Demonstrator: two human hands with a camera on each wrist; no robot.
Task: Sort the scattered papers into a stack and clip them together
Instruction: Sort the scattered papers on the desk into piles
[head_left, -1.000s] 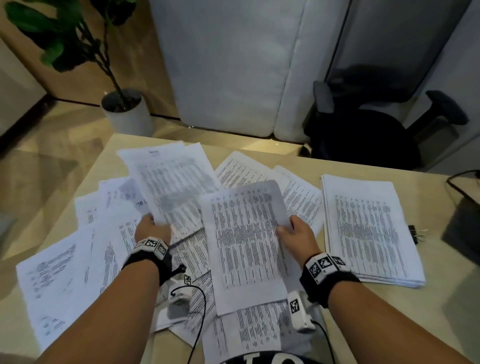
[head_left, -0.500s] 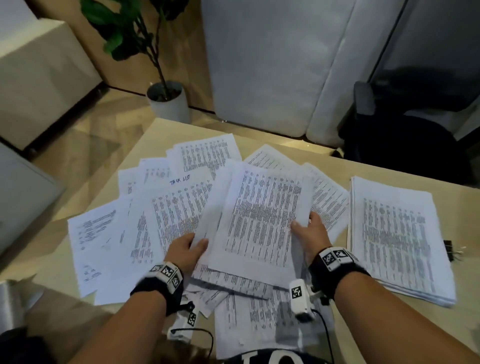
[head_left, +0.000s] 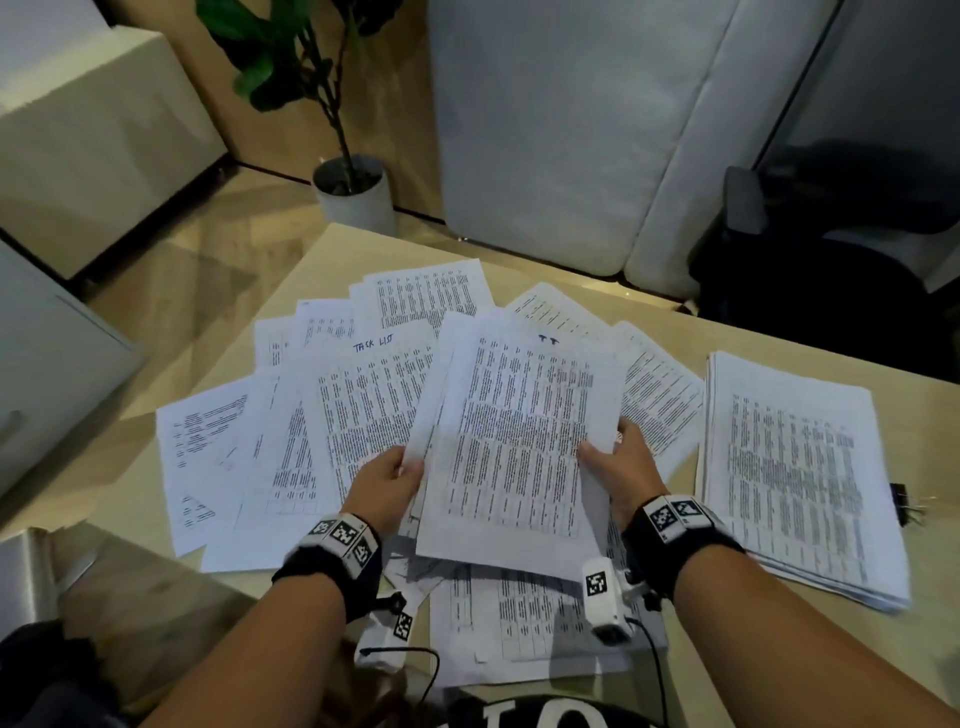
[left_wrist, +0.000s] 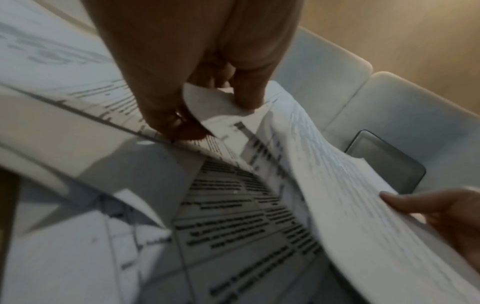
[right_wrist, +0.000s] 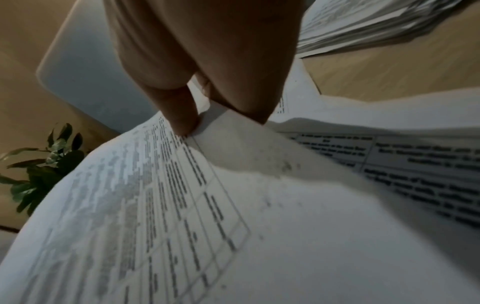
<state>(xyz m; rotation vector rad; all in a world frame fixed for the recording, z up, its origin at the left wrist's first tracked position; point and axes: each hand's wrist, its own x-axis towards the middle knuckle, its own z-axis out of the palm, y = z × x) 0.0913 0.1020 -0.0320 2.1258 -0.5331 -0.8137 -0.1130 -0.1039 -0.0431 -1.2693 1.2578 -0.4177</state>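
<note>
Printed sheets lie scattered over the wooden table (head_left: 665, 332). A few gathered sheets (head_left: 519, 436) are lifted above the mess, held between both hands. My left hand (head_left: 400, 475) pinches their left edge (left_wrist: 221, 107), thumb on top. My right hand (head_left: 610, 454) pinches the right edge (right_wrist: 197, 127). A sheet headed "TASK LIST" (head_left: 374, 395) lies to the left under them. A neat stack of papers (head_left: 795, 467) sits at the right. A black binder clip (head_left: 901, 504) lies just right of that stack.
More loose sheets (head_left: 524, 618) lie near the table's front edge beneath my wrists. A potted plant (head_left: 353, 192) stands on the floor beyond the table. A black office chair (head_left: 810, 270) is at the far right, a white sofa (head_left: 561, 130) behind.
My left hand has moved from the loose sheets at the left to the gathered sheets' left edge. Both hands now hold the bundle, raised a little. The head view shifted left.
</note>
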